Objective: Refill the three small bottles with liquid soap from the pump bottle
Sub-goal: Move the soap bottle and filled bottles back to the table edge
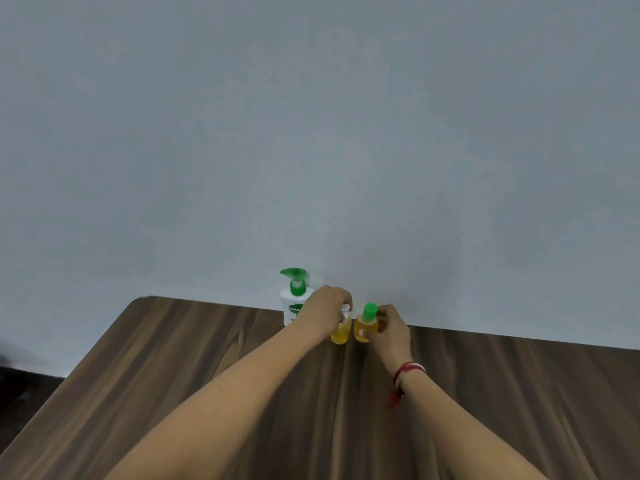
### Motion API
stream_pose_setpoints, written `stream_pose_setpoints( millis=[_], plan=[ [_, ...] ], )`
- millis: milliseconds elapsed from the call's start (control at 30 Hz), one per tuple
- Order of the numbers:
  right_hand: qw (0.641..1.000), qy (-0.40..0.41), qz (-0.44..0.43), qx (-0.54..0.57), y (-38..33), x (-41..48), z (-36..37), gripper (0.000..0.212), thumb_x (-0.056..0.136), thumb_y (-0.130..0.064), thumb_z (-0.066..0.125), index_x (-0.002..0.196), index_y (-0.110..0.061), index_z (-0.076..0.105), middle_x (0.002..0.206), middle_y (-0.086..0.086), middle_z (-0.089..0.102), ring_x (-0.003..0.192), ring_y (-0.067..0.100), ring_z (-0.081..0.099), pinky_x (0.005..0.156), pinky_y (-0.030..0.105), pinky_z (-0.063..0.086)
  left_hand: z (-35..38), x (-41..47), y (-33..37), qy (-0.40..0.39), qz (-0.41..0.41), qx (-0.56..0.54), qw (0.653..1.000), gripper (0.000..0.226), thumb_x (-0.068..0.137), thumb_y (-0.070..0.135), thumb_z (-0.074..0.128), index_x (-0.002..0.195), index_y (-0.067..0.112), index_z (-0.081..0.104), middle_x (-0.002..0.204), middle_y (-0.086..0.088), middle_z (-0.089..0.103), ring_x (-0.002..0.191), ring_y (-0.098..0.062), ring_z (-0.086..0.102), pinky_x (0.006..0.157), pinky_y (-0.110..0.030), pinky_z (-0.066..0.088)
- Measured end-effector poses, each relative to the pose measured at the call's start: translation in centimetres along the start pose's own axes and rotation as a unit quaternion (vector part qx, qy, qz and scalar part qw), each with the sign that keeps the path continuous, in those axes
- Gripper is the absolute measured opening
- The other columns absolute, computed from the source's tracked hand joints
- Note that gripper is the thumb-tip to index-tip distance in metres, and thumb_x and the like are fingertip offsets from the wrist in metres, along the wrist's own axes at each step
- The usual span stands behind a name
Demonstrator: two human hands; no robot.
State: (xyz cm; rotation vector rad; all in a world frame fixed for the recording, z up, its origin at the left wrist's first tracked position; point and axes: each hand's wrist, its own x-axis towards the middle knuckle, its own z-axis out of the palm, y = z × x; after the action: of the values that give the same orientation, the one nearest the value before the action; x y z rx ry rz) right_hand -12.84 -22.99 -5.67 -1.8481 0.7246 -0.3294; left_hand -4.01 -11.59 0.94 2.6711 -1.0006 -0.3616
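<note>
Green-capped bottle (364, 328), amber, tight in right hand (393, 329) grip; white-capped bottle (341, 333) likewise in left hand (325, 311).

Light moderate, soft and even, cool grey cast. No glare, only a faint broad shadow on the wall (311, 133) right of the hands and a dark corner at lower left. Whole frame soft and blotchy with compression: left hand (325, 310), right hand (391, 327), white-cap bottle (341, 332) and green-cap bottle (363, 327) smeared at their edges, pump bottle (289, 303) label half legible. Wide lens bows the table (173, 375) edges and stretches the forearms near the bottom.
</note>
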Motion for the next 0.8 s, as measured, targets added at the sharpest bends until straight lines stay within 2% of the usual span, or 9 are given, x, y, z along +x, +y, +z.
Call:
stream_pose_setpoints(
  millis=[167, 367, 467, 633, 800],
  plan=[
    [1.0, -0.024, 0.002, -0.005, 1.3, 2.2, 1.3, 0.047, 0.072, -0.001, 0.075, 0.105, -0.02, 0.047, 0.103, 0.001, 0.059, 0.095, 0.02, 0.058, 0.078, 0.026, 0.048, 0.5, 2.2, -0.3, -0.001, -0.026, 0.018, 0.999, 0.028, 0.087, 0.0, 0.052, 0.113, 0.004, 0.062, 0.113, -0.015, 0.064, 0.104, -0.031, 0.06, 0.081, -0.033, 0.046],
    [0.999, -0.027, -0.011, 0.013, 1.6, 3.1, 2.5, 0.053, 0.073, 0.0, 0.075, 0.114, -0.018, 0.045, 0.107, 0.002, 0.058, 0.096, 0.019, 0.059, 0.08, 0.026, 0.051, 1.3, 2.5, -1.5, 0.055, -0.037, -0.013, 0.998, 0.027, 0.084, -0.002, 0.05, 0.106, 0.008, 0.063, 0.108, -0.013, 0.064, 0.099, -0.029, 0.06, 0.07, -0.028, 0.04],
    [0.999, -0.027, -0.02, 0.012, 1.6, 3.4, 2.9, 0.052, 0.074, -0.001, 0.074, 0.114, -0.017, 0.045, 0.108, 0.001, 0.058, 0.097, 0.017, 0.058, 0.084, 0.028, 0.052, 1.3, 2.8, -1.9, 0.055, -0.042, -0.022, 0.997, 0.027, 0.085, -0.002, 0.051, 0.108, 0.008, 0.063, 0.11, -0.013, 0.064, 0.101, -0.027, 0.06, 0.074, -0.027, 0.041],
    [1.0, -0.023, -0.018, 0.012, 1.7, 3.6, 3.4, 0.05, 0.076, 0.0, 0.072, 0.11, -0.021, 0.043, 0.109, 0.001, 0.058, 0.096, 0.016, 0.058, 0.084, 0.026, 0.052, 0.8, 2.8, -1.7, 0.042, -0.032, 0.022, 0.998, 0.036, 0.087, -0.004, 0.048, 0.12, 0.008, 0.056, 0.115, -0.015, 0.06, 0.104, -0.029, 0.058, 0.077, -0.032, 0.046],
    [1.0, -0.017, -0.019, 0.001, 2.0, 3.6, 3.1, 0.06, 0.073, -0.001, 0.074, 0.118, -0.021, 0.041, 0.113, 0.001, 0.056, 0.102, 0.019, 0.056, 0.086, 0.028, 0.05, 0.6, 2.0, -1.1, 0.082, -0.013, 0.116, 0.99, 0.05, 0.084, -0.006, 0.051, 0.13, 0.011, 0.046, 0.128, -0.01, 0.052, 0.122, -0.027, 0.043, 0.087, -0.035, 0.05]
  ],
)
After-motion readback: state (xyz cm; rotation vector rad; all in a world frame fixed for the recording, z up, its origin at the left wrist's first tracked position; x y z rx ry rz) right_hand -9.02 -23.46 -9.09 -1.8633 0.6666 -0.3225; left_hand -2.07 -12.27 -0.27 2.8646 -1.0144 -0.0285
